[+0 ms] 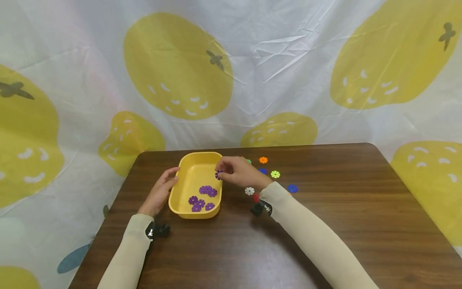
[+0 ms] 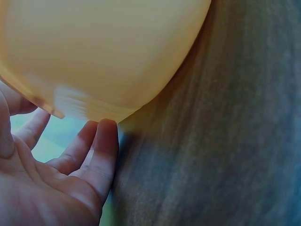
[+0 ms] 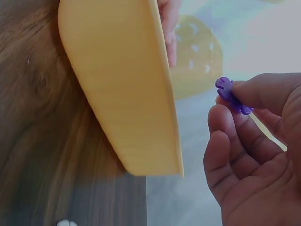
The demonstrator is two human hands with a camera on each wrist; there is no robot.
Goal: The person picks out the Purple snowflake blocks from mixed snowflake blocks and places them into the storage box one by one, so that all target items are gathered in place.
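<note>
A yellow plastic basin [image 1: 191,170] stands on the left part of the table, with several purple snowflake discs [image 1: 206,190] lying in its near half. My left hand [image 1: 160,194] holds the basin at its left side; in the left wrist view, fingertips [image 2: 107,129] press against the outer wall near the rim. Above the basin's right rim is my right hand [image 1: 240,172], pinching a purple snowflake disc [image 3: 231,95] between thumb and fingers. The right wrist view shows that disc tilted, just beyond the edge of the rim.
To the right of the basin lie loose discs, among them an orange disc [image 1: 263,159], a yellow-green disc [image 1: 275,174], a white disc [image 1: 249,191] and a blue disc [image 1: 292,188]. My right forearm partly covers others. A lemon-print curtain [image 1: 274,80] hangs behind the brown wooden table [image 1: 343,192].
</note>
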